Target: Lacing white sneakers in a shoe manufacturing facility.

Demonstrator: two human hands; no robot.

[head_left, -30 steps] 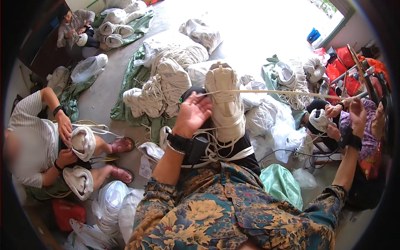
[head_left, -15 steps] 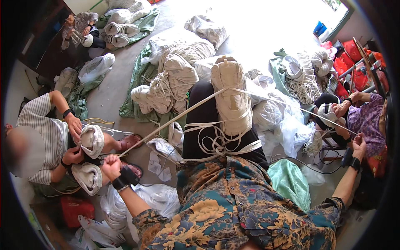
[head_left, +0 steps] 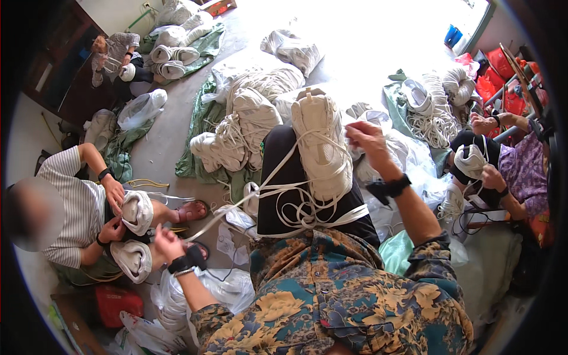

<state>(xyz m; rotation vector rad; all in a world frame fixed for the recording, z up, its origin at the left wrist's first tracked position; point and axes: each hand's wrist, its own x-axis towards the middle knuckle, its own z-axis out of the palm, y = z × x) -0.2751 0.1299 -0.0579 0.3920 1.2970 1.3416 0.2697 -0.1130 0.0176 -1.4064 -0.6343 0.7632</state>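
Observation:
A cream lace-up sneaker (head_left: 320, 151) rests across my dark-trousered thigh, toe pointing away from me. White shoelace (head_left: 236, 204) crosses its upper and lies in loose loops over my lap. My left hand (head_left: 170, 244), low and to the left, is closed on one run of lace that stretches slackly up to the shoe. Just right of the sneaker's upper, my right hand (head_left: 370, 142) has its fingers apart and partly bent, pointing toward the shoe. I see no lace between them.
Piled cream shoes (head_left: 251, 118) and bundled laces lie on green sacking ahead. Plastic bags (head_left: 414, 189) lie at the right. A striped-shirted person (head_left: 65, 177) handles shoes at the left; another in purple (head_left: 523, 168) works at the right. Farther off, a third person (head_left: 115, 56) sits upper left.
My right hand has swung in from the far right to beside the shoe. The lace, taut to both sides before, now hangs slacker at the left. My left hand moved slightly.

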